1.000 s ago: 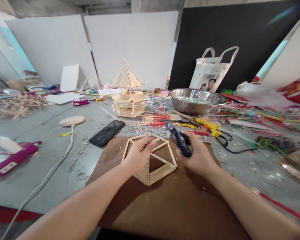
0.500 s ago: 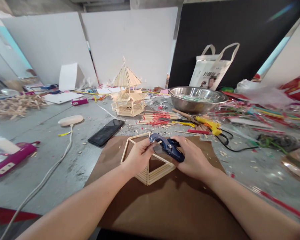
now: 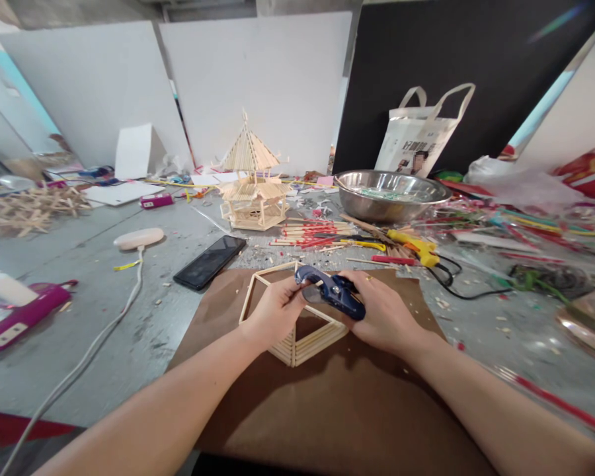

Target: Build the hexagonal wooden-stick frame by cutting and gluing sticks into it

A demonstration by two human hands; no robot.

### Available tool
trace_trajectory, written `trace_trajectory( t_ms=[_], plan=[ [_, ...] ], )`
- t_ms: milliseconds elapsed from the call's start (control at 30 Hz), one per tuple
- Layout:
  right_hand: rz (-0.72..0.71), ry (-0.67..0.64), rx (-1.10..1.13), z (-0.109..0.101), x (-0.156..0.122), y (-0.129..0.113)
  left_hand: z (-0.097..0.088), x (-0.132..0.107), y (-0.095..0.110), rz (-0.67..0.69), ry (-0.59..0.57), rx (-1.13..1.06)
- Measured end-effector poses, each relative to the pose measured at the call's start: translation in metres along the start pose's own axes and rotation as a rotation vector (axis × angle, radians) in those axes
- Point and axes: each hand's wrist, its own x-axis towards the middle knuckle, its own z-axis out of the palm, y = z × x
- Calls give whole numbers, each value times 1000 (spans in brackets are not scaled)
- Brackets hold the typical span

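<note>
A hexagonal frame of stacked wooden sticks (image 3: 297, 340) lies on a brown board (image 3: 337, 396). My left hand (image 3: 272, 314) is closed over the frame, pinching a thin wooden stick whose tip meets the cutter's jaws. My right hand (image 3: 384, 311) grips a dark blue hand cutter (image 3: 330, 291) held over the frame, its head pointing left against the stick at my left fingertips.
A black phone (image 3: 211, 261) lies left of the board. Behind it stand a stick pavilion model (image 3: 252, 192), a steel bowl (image 3: 391, 195), a pile of red-tipped sticks (image 3: 312, 235) and a yellow glue gun (image 3: 414, 246). A white cable (image 3: 104, 330) and a pink case (image 3: 20, 314) lie left.
My right hand swung the blue cutter down and left from above the board until its head met the stick at my left fingertips. My left hand stayed on the frame.
</note>
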Motion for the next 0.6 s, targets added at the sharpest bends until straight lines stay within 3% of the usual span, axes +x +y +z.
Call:
trace_trajectory(
  t_ms=[333, 600],
  plan=[
    [-11, -27, -7, 0, 1, 2, 1, 0, -4, -38, -21, -69],
    [-18, -34, -11, -2, 0, 1, 0, 0, -3, 9, -47, 15]
  ],
)
